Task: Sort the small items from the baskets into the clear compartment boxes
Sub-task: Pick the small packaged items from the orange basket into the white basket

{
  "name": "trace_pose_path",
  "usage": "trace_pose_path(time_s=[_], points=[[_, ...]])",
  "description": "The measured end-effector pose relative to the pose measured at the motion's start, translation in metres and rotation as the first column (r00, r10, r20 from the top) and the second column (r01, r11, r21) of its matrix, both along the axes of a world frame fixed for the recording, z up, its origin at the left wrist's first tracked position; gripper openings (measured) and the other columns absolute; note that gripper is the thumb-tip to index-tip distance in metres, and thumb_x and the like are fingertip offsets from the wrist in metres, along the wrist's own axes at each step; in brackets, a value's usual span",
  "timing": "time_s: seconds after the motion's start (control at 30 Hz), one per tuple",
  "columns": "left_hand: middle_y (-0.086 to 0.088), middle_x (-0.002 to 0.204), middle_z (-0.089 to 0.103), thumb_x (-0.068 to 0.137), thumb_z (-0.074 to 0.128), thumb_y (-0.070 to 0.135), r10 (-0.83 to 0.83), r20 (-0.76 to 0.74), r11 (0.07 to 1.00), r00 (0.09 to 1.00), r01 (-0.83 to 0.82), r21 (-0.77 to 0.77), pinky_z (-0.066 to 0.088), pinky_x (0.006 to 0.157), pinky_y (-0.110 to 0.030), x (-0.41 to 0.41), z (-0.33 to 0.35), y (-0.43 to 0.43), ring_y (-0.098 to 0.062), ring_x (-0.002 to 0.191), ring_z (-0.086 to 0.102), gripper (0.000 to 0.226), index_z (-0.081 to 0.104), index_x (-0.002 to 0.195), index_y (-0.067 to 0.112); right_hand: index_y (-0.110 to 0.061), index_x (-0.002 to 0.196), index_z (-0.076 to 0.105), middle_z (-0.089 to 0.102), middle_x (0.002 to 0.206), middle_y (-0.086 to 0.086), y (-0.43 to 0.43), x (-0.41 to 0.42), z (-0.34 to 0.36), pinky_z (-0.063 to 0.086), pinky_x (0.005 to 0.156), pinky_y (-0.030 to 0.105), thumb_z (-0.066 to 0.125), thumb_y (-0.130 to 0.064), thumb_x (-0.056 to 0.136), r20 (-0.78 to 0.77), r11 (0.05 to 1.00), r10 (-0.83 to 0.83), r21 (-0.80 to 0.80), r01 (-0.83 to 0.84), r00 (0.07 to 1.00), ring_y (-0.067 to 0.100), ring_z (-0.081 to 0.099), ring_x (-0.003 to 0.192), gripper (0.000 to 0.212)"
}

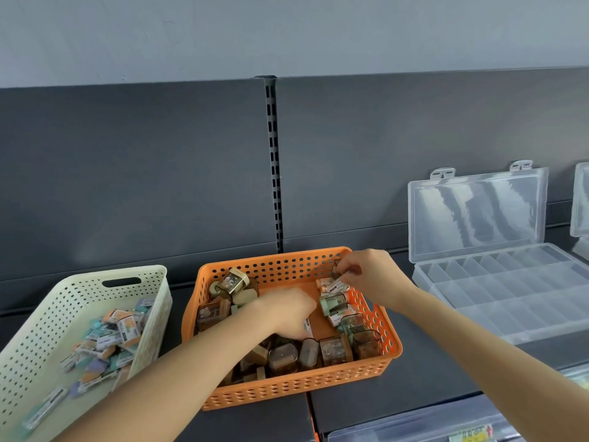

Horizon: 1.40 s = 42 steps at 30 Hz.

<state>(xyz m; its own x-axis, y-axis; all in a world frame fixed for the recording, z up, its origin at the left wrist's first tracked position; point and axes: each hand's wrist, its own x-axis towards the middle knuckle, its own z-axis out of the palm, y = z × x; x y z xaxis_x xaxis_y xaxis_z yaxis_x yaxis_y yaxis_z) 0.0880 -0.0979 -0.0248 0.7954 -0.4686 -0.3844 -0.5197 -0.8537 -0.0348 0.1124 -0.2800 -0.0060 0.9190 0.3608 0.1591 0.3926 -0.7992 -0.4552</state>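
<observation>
both hands work in the orange basket [288, 390]. the right hand [371, 275], at its 2 o'clock corner, pinches a small dark item [335, 275]; the left hand [287, 311] is curled at centre, grip unclear. the clear box [510, 301] sits open at 3 o'clock, well apart, so a light pinch could drop the item on the way.

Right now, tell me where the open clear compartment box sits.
In the head view, the open clear compartment box sits at the right on the dark shelf, just right of the orange basket, beyond the right hand, its lid propped up against the back panel.
</observation>
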Motion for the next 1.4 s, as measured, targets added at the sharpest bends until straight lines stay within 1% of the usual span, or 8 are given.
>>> trace_pose_path(time_s=[0.1,0.23,0.43,0.57,0.7,0.9,1.17,1.4], points=[[-0.007,0.099,0.056,0.082,0.071,0.035,0.079,-0.087,0.986,0.993,-0.090,-0.140,0.034,0.057,-0.031,0.001,-0.001,0.000,-0.019,0.080,0.046,0.040,0.049,0.107,0.012,-0.012,0.094,0.069,0.065,0.085,0.004,0.001,0.001,0.000,0.054,0.066,0.036,0.051,-0.008,0.091,0.048,0.983,0.033,-0.181,-0.023,0.998,0.020,0.062,0.071,0.018],[0.001,0.091,0.057,0.078,0.077,0.027,0.162,-0.102,0.921,0.981,-0.188,-0.342,0.043,0.063,-0.034,0.002,-0.004,0.008,-0.018,0.079,0.053,0.033,0.049,0.093,0.019,-0.010,0.082,0.053,0.051,0.076,0.001,0.011,-0.004,-0.003,0.043,0.056,0.031,0.046,-0.002,0.091,0.024,0.895,0.080,-0.442,-0.062,0.997,0.021,0.053,0.066,0.014],[0.005,0.115,0.063,0.088,0.063,0.020,0.239,0.039,0.871,0.970,-0.197,-0.450,0.050,0.086,-0.033,0.006,0.003,0.034,-0.014,0.104,0.058,0.026,0.063,0.114,0.020,-0.008,0.091,0.071,0.067,0.088,0.004,0.015,-0.004,-0.006,0.051,0.068,0.030,0.057,-0.012,0.090,-0.074,0.961,0.147,-0.226,-0.160,0.986,0.018,0.058,0.072,0.015],[0.004,0.100,0.061,0.089,0.062,0.023,0.291,0.089,0.846,0.953,-0.212,-0.489,0.049,0.081,-0.037,0.006,-0.002,0.045,-0.014,0.092,0.056,0.014,0.064,0.101,0.018,-0.011,0.100,0.072,0.068,0.094,0.000,0.011,0.004,0.004,0.047,0.068,0.021,0.055,-0.008,0.091,-0.035,0.976,0.122,-0.180,-0.126,0.992,0.010,0.055,0.073,0.019],[0.006,0.085,0.056,0.088,0.063,0.022,0.313,0.118,0.765,0.942,-0.176,-0.620,0.043,0.071,-0.029,0.005,-0.004,0.035,-0.012,0.080,0.052,0.006,0.064,0.093,0.020,-0.016,0.106,0.070,0.066,0.104,0.001,0.003,0.012,0.002,0.054,0.078,0.028,0.054,-0.007,0.091,-0.033,0.977,0.078,-0.197,-0.083,0.996,0.016,0.063,0.085,0.024],[0.012,0.074,0.048,0.089,0.064,0.021,0.258,0.112,0.764,0.960,-0.132,-0.632,0.035,0.060,-0.025,0.008,-0.008,0.016,-0.008,0.068,0.044,0.005,0.060,0.091,0.019,-0.017,0.107,0.067,0.067,0.099,0.004,0.002,0.008,-0.002,0.057,0.070,0.034,0.049,-0.011,0.094,-0.018,0.957,0.078,-0.278,-0.080,0.997,0.019,0.064,0.076,0.023],[0.003,0.080,0.058,0.093,0.055,0.019,0.270,0.050,0.801,0.961,-0.196,-0.565,0.044,0.057,-0.032,0.011,-0.016,-0.005,-0.016,0.064,0.055,0.003,0.055,0.094,0.021,-0.012,0.107,0.070,0.066,0.100,-0.001,-0.010,0.009,0.004,0.045,0.063,0.013,0.056,-0.013,0.093,-0.003,0.996,-0.091,-0.013,0.091,0.996,0.010,0.058,0.075,0.020],[0.002,0.082,0.064,0.093,0.056,0.014,0.395,0.109,0.687,0.912,-0.214,-0.694,0.049,0.069,-0.032,0.015,0.006,0.012,-0.015,0.073,0.061,0.014,0.066,0.101,0.017,-0.014,0.103,0.070,0.066,0.098,0.001,-0.010,0.010,0.005,0.058,0.072,0.025,0.060,-0.012,0.091,-0.106,0.985,-0.123,0.112,0.135,0.987,0.014,0.066,0.078,0.016]])
